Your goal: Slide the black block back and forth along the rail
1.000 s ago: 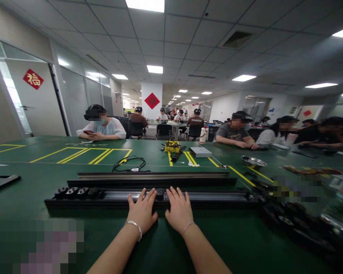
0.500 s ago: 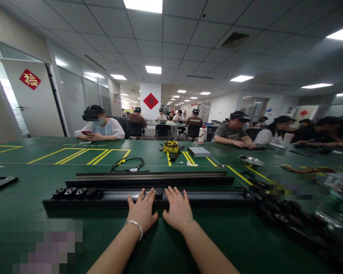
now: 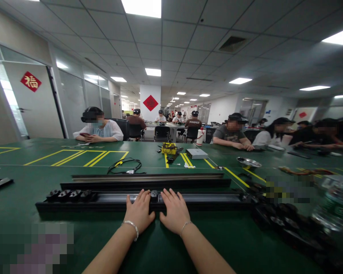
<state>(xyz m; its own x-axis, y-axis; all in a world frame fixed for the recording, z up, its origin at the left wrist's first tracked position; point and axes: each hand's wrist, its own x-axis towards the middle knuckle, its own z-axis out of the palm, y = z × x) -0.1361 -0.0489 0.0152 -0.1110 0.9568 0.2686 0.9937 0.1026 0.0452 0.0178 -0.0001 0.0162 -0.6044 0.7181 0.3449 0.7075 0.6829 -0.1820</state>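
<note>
A long black rail (image 3: pixel 205 204) with a pale strip along its top lies crosswise in front of me. My left hand (image 3: pixel 139 211) rests on it, fingers stretched out over the top and thumb at the near side. To the right, my right hand (image 3: pixel 174 211) lies on the same rail with its fingers extended. Between my fingertips sits a small black block-shaped module (image 3: pixel 154 195) on the rail. Several similar black modules (image 3: pixel 74 195) stand in a row at the rail's left end. Neither palm's underside is visible.
Behind the rail lies another dark rail (image 3: pixel 148 184). Farther back are a coiled black cable (image 3: pixel 140 164), a yellow object with wires (image 3: pixel 169 147), a grey box (image 3: pixel 196 153) and a metal bowl (image 3: pixel 248 163). Black parts (image 3: pixel 286 224) and a bottle (image 3: pixel 338 207) crowd the right. People sit around the table.
The view has shifted slightly, so the table's things appear a little farther left. Both hands stay on the rail around the small module; the right fingers look slightly closer together.
</note>
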